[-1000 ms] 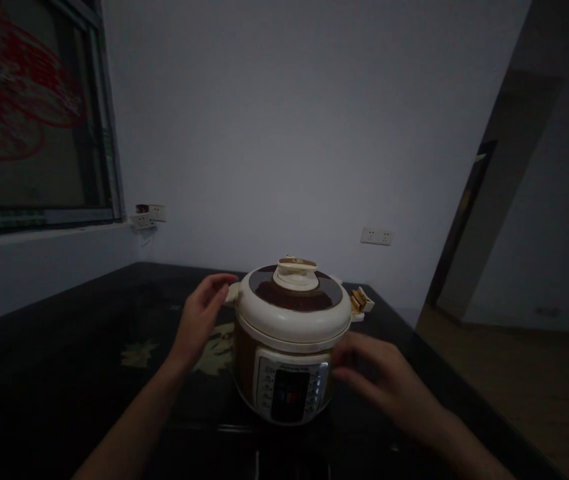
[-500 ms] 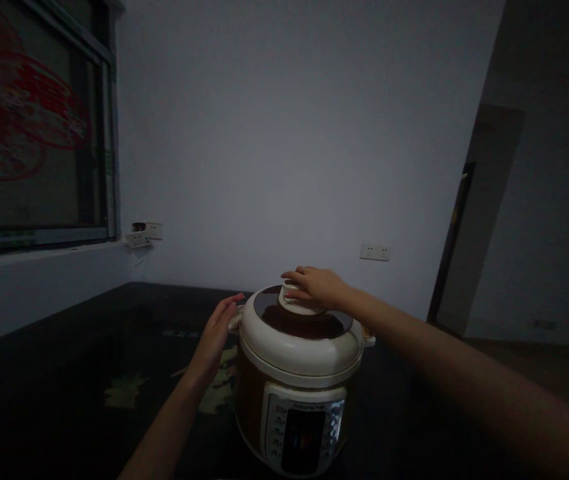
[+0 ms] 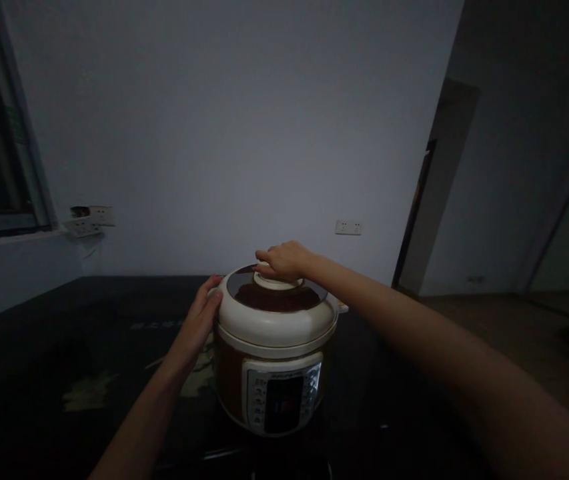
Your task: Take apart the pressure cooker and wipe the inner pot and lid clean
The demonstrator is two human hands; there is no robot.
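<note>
In front of me an electric pressure cooker (image 3: 234,373) stands on a dark glossy table. Its body is brown, with a button panel and a dark display on the front. The cream lid (image 3: 274,325) with a brown top sits on it. My right hand (image 3: 287,260) is closed around the lid's knob, which it partly covers. At the cooker's left side, my left hand (image 3: 205,303) is wrapped over the side handle, thumb against the lid's edge. That handle is mostly hidden by the hand.
The black tabletop (image 3: 129,360) carries pale leaf-like patterns. Behind it rises a plain wall with a double socket (image 3: 349,227) on the right. More sockets (image 3: 102,215) hang at the left corner beside a window. A doorway opens at the right.
My left hand has closed from spread fingers onto the cooker's left handle. The right hand keeps its hold on the knob. The view has turned a little to the right.
</note>
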